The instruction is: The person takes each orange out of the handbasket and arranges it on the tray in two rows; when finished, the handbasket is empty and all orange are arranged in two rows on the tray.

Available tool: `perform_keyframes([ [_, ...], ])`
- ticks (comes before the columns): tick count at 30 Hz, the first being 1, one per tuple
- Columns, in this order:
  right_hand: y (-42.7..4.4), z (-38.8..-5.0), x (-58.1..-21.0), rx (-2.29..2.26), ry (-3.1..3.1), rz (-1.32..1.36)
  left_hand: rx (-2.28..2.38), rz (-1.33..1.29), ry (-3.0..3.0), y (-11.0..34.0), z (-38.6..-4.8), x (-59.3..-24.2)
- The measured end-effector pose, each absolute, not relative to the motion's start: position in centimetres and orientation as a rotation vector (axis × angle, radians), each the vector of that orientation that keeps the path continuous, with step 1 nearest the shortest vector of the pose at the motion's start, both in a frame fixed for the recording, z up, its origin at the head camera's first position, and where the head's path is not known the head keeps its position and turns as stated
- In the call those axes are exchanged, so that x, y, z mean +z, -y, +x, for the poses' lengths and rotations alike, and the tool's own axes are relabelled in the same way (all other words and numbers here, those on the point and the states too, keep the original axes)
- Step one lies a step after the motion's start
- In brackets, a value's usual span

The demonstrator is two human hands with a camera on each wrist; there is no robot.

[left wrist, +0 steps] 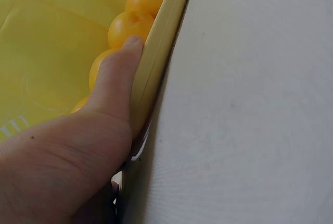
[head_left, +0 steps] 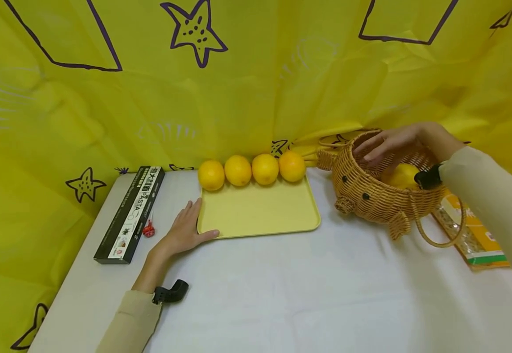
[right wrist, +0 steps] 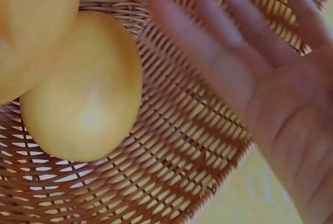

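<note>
1. The left hand [head_left: 185, 231] rests at the near left corner of a pale yellow tray [head_left: 260, 211], thumb out along the near edge and the other fingers against the left side. The grip is wide, with the digits extended, touching the tray without closing round it.

2. Four oranges [head_left: 238, 170] sit close side by side in a row along the tray's far edge; the rest of its surface is bare.

3. To the right of the tray stands a wicker basket [head_left: 383, 205] with an animal face: black eyes, a round snout and ears. A looped handle hangs down on its near right side.

4. The right hand [head_left: 392, 142] reaches into the basket's opening from the right. Its fingers are spread and fairly straight, holding nothing; the right wrist view shows it apart from two more oranges [right wrist: 86, 94] inside, which lie against each other.

5. On the left of the white table [head_left: 304, 294] lies a black pasta box [head_left: 130, 215]. Just beside it is a small red thing [head_left: 148, 229], perhaps a wrapped sweet, though it is too small to be sure.

6. An orange packet [head_left: 476, 245] lies at the right, partly behind the basket and the right sleeve.

7. A yellow sheet [head_left: 247, 98] with dark star outlines hangs along the far side.
</note>
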State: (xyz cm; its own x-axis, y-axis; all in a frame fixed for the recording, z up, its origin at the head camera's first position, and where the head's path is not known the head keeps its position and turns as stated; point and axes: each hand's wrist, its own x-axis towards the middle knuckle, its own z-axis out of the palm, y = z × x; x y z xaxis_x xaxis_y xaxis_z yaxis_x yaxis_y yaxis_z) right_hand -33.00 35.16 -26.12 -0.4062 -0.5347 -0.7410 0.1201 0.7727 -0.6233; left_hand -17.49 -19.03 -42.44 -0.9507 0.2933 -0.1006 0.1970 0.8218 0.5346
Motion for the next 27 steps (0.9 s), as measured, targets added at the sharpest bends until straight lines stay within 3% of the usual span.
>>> perform_keyframes([
  [16, -33.9, -35.8, -29.0, -0.890, -1.513, -0.292, 0.804, 0.399, -2.849, 19.0, -17.6, -42.3],
  [27, -33.7, -35.6, -30.7, -0.694, -1.445, -0.278, 0.805, 0.390, -2.830, 19.0, -17.6, -42.3],
])
